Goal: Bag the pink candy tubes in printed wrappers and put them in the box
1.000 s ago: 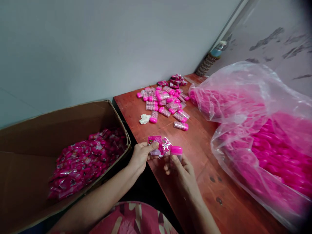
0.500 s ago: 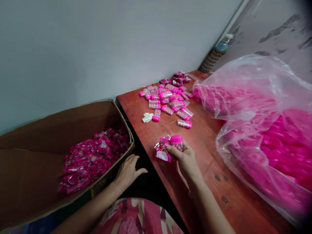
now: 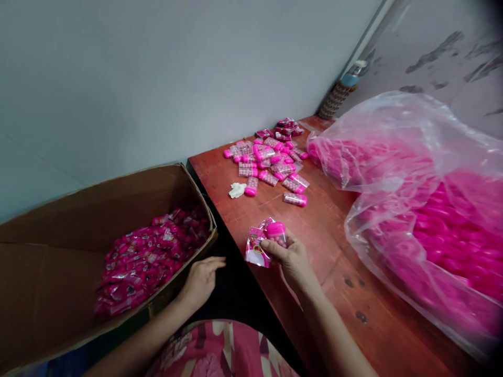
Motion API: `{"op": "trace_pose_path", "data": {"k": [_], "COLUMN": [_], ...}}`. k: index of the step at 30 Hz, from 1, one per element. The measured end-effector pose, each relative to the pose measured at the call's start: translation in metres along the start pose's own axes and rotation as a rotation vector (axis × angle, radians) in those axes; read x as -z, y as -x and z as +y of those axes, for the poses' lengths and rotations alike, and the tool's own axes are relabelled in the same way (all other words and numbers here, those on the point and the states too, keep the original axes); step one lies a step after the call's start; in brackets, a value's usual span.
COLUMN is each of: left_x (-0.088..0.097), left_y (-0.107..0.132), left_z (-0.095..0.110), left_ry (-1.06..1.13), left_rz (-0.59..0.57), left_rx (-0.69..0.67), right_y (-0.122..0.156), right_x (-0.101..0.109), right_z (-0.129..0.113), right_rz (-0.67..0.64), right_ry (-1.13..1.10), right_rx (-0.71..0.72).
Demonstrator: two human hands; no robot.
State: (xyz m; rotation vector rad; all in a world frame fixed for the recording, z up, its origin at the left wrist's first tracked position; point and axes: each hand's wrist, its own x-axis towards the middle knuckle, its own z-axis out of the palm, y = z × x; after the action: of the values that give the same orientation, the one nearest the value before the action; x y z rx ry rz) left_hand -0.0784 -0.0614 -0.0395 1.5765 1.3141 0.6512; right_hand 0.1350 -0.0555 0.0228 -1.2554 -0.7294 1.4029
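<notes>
My right hand [image 3: 290, 259] is closed around a small clear bottle with a pink cap [image 3: 277, 233] and a pink printed sachet [image 3: 256, 249], held over the near edge of the red-brown table [image 3: 338, 246]. My left hand [image 3: 201, 280] hangs empty with fingers stretched out, close to the near corner of the cardboard box [image 3: 63, 209]. The box holds a heap of pink sachets [image 3: 151, 251].
A pile of pink-capped bottles [image 3: 269, 162] lies at the table's far end beside a crumpled white scrap [image 3: 237, 189]. A large clear plastic bag of pink items [image 3: 424, 220] fills the table's right side. A patterned bottle [image 3: 338, 94] stands in the wall corner.
My left hand let go of the sachet and dropped down to the box corner. My right hand now holds both sachet and bottle, shifted slightly left.
</notes>
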Motion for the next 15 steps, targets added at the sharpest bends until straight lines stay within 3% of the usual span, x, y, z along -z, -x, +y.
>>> {"op": "trace_pose_path", "data": {"k": [2, 4, 6, 11, 15], "left_x": [-0.001, -0.005, -0.011, -0.029, -0.032], "left_y": [-0.003, -0.011, -0.020, -0.037, -0.044], "left_z": [0.034, 0.061, 0.075, 0.071, 0.070], "left_ry": [0.250, 0.589, 0.803, 0.867, 0.862], "left_rz": [-0.013, -0.169, -0.268, -0.225, -0.153], "left_rx": [0.054, 0.145, 0.211, 0.293, 0.328], "right_y": [0.001, 0.001, 0.000, -0.006, -0.006], "right_x": [-0.001, -0.003, -0.005, -0.001, 0.005], "right_z": [0.000, -0.001, -0.002, 0.000, 0.003], "right_rz": [-0.007, -0.022, -0.061, -0.079, -0.047], "right_ry": [0.015, 0.042, 0.076, 0.152, 0.131], "right_rx": [0.005, 0.001, -0.023, -0.017, 0.042]}}
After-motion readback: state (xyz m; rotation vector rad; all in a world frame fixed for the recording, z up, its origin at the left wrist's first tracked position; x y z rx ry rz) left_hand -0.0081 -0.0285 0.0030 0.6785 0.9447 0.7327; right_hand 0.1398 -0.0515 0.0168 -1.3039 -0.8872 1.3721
